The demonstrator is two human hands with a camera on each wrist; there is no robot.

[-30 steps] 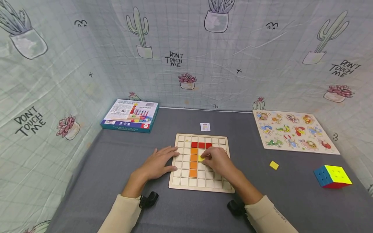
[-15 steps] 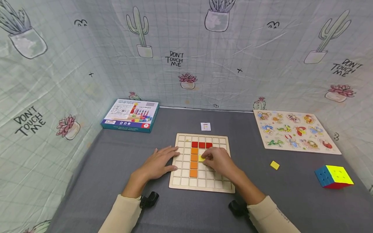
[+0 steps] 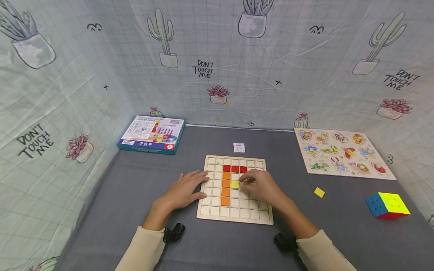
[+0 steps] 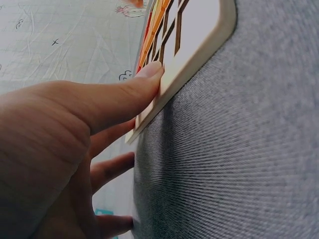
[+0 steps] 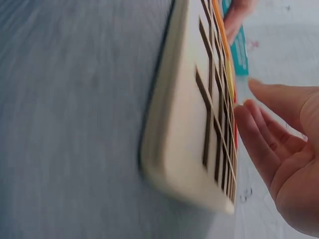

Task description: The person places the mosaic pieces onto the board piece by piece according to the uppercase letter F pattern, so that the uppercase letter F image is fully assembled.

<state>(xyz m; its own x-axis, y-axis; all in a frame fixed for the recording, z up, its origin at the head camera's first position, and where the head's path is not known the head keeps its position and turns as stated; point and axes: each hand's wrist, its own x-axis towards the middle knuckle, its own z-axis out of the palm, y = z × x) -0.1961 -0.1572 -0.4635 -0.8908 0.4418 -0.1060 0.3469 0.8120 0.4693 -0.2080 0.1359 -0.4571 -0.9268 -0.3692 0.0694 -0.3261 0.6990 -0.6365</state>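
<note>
A wooden grid board (image 3: 210, 212) lies in front of me, with a row of red tiles (image 3: 234, 169) near its top and a column of orange tiles (image 3: 225, 183) below their left end. Beside that column sits a yellow tile (image 3: 235, 184) in one cell. My right hand (image 3: 260, 186) is just right of the yellow tile, low over the board. In the right wrist view its thumb stands apart from the fingers (image 5: 259, 134), with nothing between them. My left hand (image 3: 183, 191) rests at the board's left edge, its thumb (image 4: 144, 82) on the rim and its fingers spread.
A loose yellow tile (image 3: 319, 192) lies right of the board, near a cube puzzle (image 3: 387, 205). A wooden insect puzzle (image 3: 346, 152) lies at the back right. A small printed card (image 3: 239, 147) is behind the board, and a flat box (image 3: 152, 134) is at the back left.
My right hand has let go of the yellow tile and drawn slightly right, leaving it flat in its cell. My left hand stays at the board's edge.
</note>
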